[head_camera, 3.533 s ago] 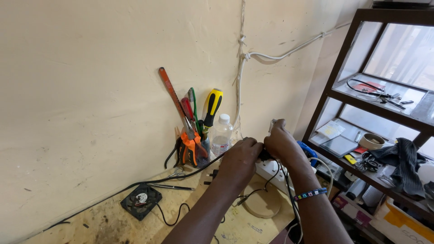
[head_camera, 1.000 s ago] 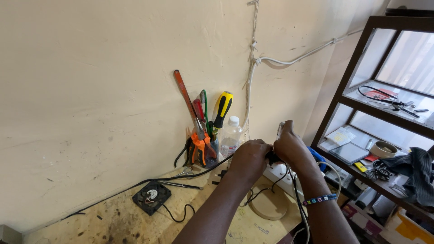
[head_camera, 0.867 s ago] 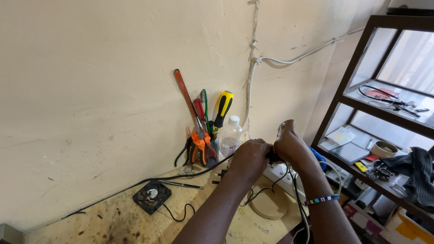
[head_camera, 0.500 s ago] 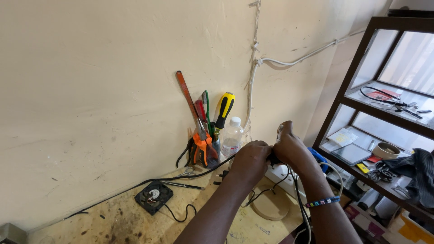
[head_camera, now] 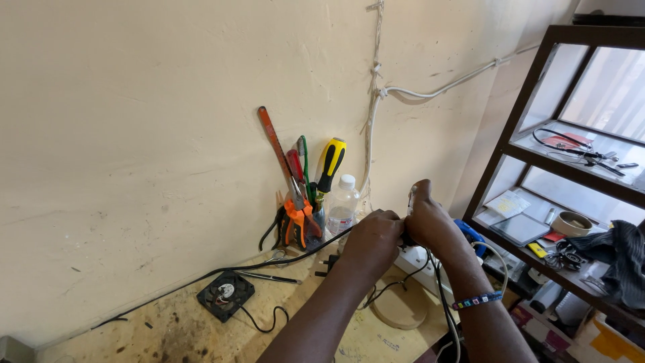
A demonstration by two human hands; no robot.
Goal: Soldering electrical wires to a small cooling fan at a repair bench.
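My left hand (head_camera: 373,240) and my right hand (head_camera: 430,223) meet knuckle to knuckle above the workbench (head_camera: 168,333). The left hand is closed on the end of a black cable (head_camera: 222,271) that runs off to the left along the foot of the wall. The right hand pinches a small grey part (head_camera: 411,193) whose tip sticks up above the fingers; the rest is hidden between the hands. A white power strip (head_camera: 420,259) lies just under them. My right wrist wears a beaded bracelet (head_camera: 477,300).
A cup of tools (head_camera: 299,225) with pliers and screwdrivers stands against the wall beside a plastic bottle (head_camera: 342,207). A small black fan (head_camera: 225,294) and a round wooden disc (head_camera: 401,308) lie on the bench. A dark shelf unit (head_camera: 571,202) with clutter stands at the right.
Both hands stay pressed together at the same spot with only slight finger movement. The view has drifted a little.
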